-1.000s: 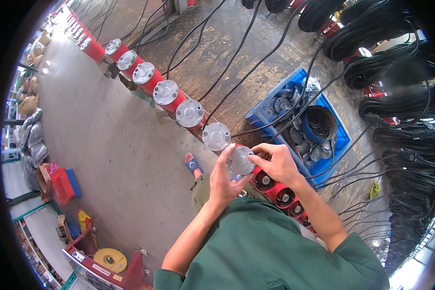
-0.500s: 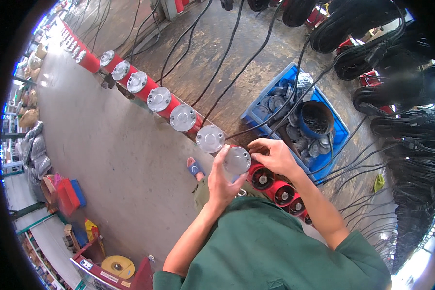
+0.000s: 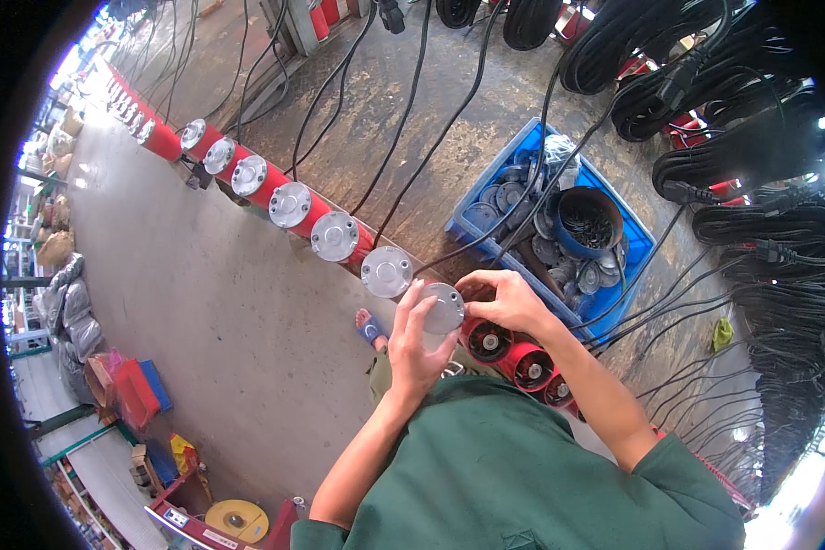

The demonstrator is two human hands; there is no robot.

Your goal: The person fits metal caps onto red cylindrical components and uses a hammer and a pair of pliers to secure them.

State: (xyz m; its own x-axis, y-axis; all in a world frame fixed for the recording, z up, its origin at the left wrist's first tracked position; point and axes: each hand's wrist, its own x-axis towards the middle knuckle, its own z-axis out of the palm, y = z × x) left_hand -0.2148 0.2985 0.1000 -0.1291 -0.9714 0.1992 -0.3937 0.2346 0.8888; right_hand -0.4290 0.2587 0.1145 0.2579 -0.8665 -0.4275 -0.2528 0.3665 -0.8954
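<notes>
My left hand [image 3: 416, 346] curls its fingers and thumb around the rim of a round grey metal end cap [image 3: 443, 310], which sits over the end of a red cylinder. At the cap's right edge, my right hand [image 3: 506, 301] has thumb and fingers bent together in a pinch; what lies between the fingertips is too small to make out. To the left stands a row of red cylinders with similar caps, the nearest cap [image 3: 387, 272] beside my left fingers. Below my right hand are uncapped red cylinders [image 3: 488, 340] with dark insides and a shaft in the middle.
A blue crate [image 3: 456, 223] on the worn bench [image 3: 367, 128] holds several grey metal caps and a round tub [image 3: 559, 240] of small dark parts. Black cables cross the bench from coiled cable bundles [image 3: 678, 82] on the right. Red and blue bins [image 3: 136, 394] stand at the left.
The whole view has shifted slightly, so the row and crate sit a little further left. Both hands stay at the same cap, with the right fingertips still at its edge.
</notes>
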